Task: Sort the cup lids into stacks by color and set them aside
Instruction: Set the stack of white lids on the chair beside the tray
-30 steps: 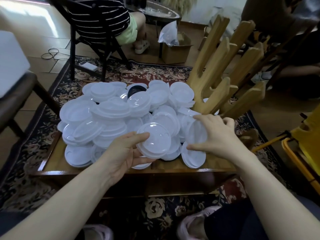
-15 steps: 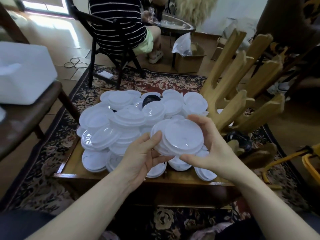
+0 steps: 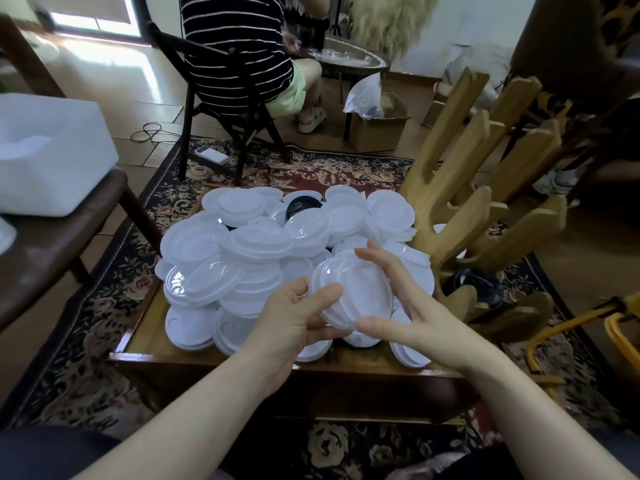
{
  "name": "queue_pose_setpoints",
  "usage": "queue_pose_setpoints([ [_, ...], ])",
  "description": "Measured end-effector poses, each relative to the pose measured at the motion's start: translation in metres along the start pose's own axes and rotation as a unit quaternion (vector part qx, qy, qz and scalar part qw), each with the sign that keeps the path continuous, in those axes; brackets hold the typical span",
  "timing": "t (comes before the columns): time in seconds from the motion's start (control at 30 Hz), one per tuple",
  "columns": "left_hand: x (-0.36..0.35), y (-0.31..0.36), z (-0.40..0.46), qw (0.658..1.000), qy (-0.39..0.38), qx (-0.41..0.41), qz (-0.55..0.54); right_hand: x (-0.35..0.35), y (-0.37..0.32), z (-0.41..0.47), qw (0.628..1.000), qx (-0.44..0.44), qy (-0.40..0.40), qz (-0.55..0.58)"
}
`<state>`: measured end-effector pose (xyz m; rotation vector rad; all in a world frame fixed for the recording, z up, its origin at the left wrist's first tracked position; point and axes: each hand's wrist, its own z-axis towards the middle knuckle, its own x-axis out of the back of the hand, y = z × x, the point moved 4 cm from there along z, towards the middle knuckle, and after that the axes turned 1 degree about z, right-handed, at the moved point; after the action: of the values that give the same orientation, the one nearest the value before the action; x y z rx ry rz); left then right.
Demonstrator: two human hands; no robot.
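A big heap of white and clear cup lids [image 3: 263, 244] covers a low wooden table [image 3: 145, 337]. One black lid [image 3: 300, 205] shows at the far side of the heap. Above the table's near edge I hold a small stack of clear lids [image 3: 353, 292] between both hands. My left hand [image 3: 294, 323] grips the stack's left rim with thumb and fingers. My right hand [image 3: 412, 306] grips its right side, thumb under the near edge and fingers over the far edge.
A wooden rack with slanted arms [image 3: 485, 188] stands at the table's right, black lids [image 3: 478, 289] at its base. A chair with a white box [image 3: 52, 157] is left. A seated person in a striped top [image 3: 239, 50] is beyond. A yellow frame [image 3: 620, 327] is far right.
My right hand lifted a clear lid from the pile onto the lid in my left hand. Both hands now hold the joined stack, tilted more upright and closer to me.
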<state>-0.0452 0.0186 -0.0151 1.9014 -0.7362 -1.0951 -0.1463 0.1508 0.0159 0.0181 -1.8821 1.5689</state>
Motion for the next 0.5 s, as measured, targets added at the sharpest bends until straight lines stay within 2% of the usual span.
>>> queue_pose_setpoints([
  [0.13,0.002,-0.003,0.000,0.999,0.023,-0.023,0.030,-0.003,0.003,0.005,0.994,-0.043,0.099,-0.030],
  [0.27,0.002,-0.003,0.000,0.997,0.039,-0.038,0.064,-0.001,0.010,0.005,0.990,-0.088,0.113,-0.008],
  [0.4,0.001,-0.001,0.001,0.999,0.015,-0.005,0.029,0.006,0.003,0.003,0.993,-0.063,0.082,-0.058],
  [0.5,0.003,0.000,0.004,0.999,-0.001,0.042,-0.010,0.011,-0.003,-0.002,0.995,-0.006,0.013,-0.095],
])
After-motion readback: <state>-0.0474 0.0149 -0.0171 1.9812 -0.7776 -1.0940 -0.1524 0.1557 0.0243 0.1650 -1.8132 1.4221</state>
